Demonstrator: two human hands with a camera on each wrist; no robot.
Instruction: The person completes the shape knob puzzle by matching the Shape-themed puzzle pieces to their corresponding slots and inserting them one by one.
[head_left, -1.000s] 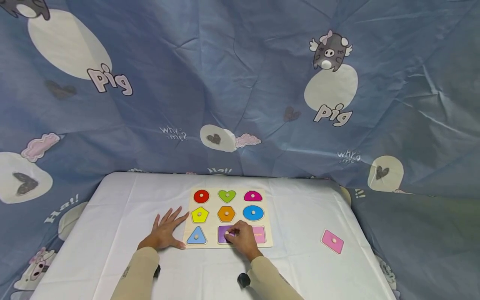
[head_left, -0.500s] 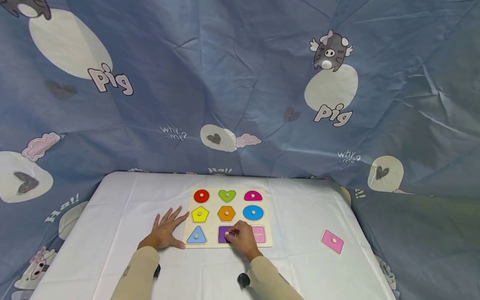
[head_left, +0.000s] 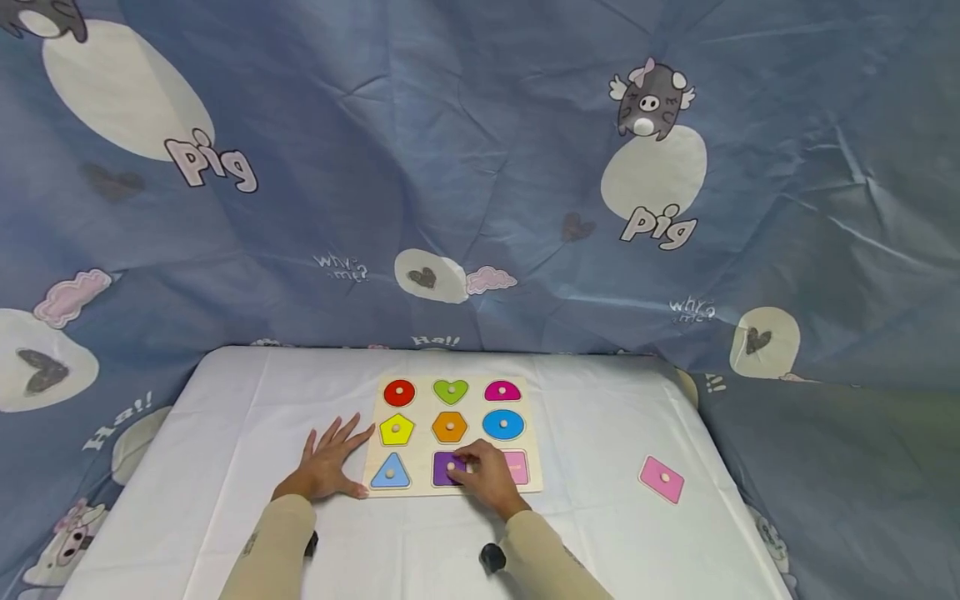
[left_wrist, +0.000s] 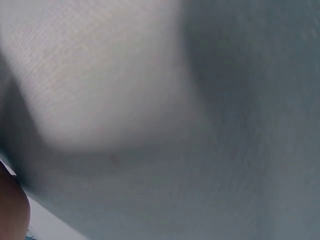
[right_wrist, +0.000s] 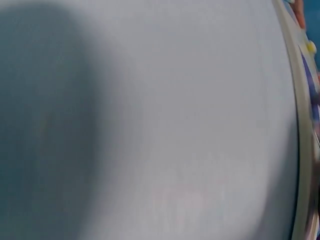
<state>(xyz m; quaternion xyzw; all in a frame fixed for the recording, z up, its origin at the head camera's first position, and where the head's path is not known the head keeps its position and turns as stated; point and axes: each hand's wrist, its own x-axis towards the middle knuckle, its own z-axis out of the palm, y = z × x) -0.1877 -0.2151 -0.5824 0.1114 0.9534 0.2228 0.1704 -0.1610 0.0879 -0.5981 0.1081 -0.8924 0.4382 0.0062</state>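
A pale wooden puzzle board [head_left: 420, 450] lies on the table, with coloured knobbed shapes in its recesses. My right hand [head_left: 489, 479] reaches over the bottom row. Its thumb and index finger pinch at the knob of the purple puzzle piece [head_left: 440, 472], which sits in the bottom middle recess; the hand hides its right side. My left hand [head_left: 327, 464] rests on the cloth with fingers spread, thumb and fingertips at the board's left edge. To the right, a pink parallelogram puzzle piece [head_left: 662, 479] lies loose on the cloth. The pink recess [head_left: 517, 467] at bottom right is partly covered.
White cloth [head_left: 600, 533] covers the table. A blue patterned curtain [head_left: 480, 183] hangs behind it and down the sides. The left wrist view shows mostly blurred cloth [left_wrist: 200, 190]; the right wrist view catches the board's edge [right_wrist: 298, 125] at far right.
A dark gap beside the purple piece, seen a second ago, is gone, and the piece now looks flat in the recess. The head view has shifted slightly. My left hand stays put.
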